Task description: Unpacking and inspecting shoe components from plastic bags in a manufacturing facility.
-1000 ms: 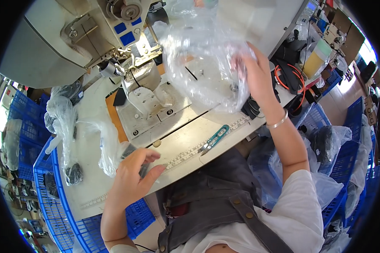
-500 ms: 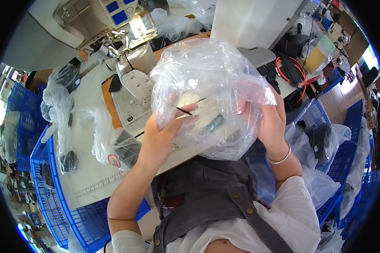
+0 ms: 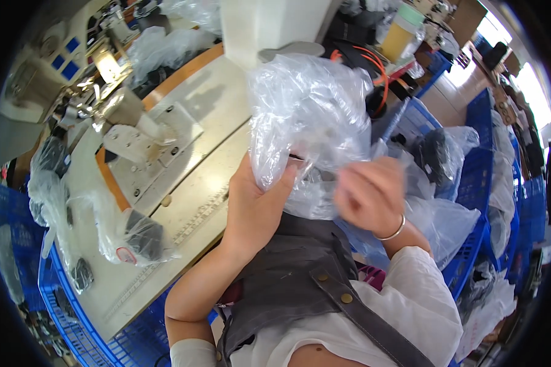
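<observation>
A large clear plastic bag (image 3: 312, 104), crumpled and puffed out, hangs in front of my chest above the table's edge. My left hand (image 3: 254, 205) grips its lower left side, thumb in front. Close to that thumb a small dark strip (image 3: 296, 158) shows; what it belongs to is unclear. By the bag's lower right side is my right hand (image 3: 373, 192), its fingers curled but smeared by motion. Whether it pinches any of the plastic cannot be made out. A metal bangle (image 3: 393, 227) circles the right wrist.
A sewing machine (image 3: 128, 113) stands on the pale worktable (image 3: 217, 156) at the left. Nearer lie clear bags with dark contents (image 3: 144, 235). A blue crate (image 3: 73, 306) is at lower left; another blue crate (image 3: 471, 244) with bagged items stands right. An orange cable (image 3: 379, 67) curls behind.
The view has shifted, bringing the machine further left. The bag is more bunched up. My right hand has come off the bag's upper right side and moved down and inward, curling.
</observation>
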A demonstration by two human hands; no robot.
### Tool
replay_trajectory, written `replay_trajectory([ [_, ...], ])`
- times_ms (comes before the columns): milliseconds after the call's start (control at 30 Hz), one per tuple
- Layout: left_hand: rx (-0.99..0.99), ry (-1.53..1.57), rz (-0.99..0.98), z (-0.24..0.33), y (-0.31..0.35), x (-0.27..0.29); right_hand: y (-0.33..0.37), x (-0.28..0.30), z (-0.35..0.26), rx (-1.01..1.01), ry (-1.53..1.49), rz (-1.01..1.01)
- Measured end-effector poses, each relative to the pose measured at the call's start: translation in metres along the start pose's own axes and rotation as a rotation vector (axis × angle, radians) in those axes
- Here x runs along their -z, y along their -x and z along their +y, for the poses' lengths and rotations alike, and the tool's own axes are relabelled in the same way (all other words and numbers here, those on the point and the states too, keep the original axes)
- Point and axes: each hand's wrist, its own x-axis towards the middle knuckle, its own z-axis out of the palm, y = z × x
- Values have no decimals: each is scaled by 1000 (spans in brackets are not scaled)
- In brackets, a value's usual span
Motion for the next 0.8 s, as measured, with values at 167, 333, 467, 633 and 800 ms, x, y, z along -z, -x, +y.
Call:
replay_trajectory([
  [167, 107, 89, -142, -18, 4, -22, 25, -18, 5, -261, -221, -98],
  [333, 299, 157, -195, -36, 6, -23, 56, -15, 8, -292, -325, -290],
  [467, 424, 263, -172, -49, 9, -29, 78, -17, 14, -253, -338, -282],
  [633, 508, 133, -163, -69, 11, -30, 103, -22, 17, -335, -433, -396],
  [800, 604, 111, -177, -100, 16, -19, 127, -39, 12, -573, -714, -518],
])
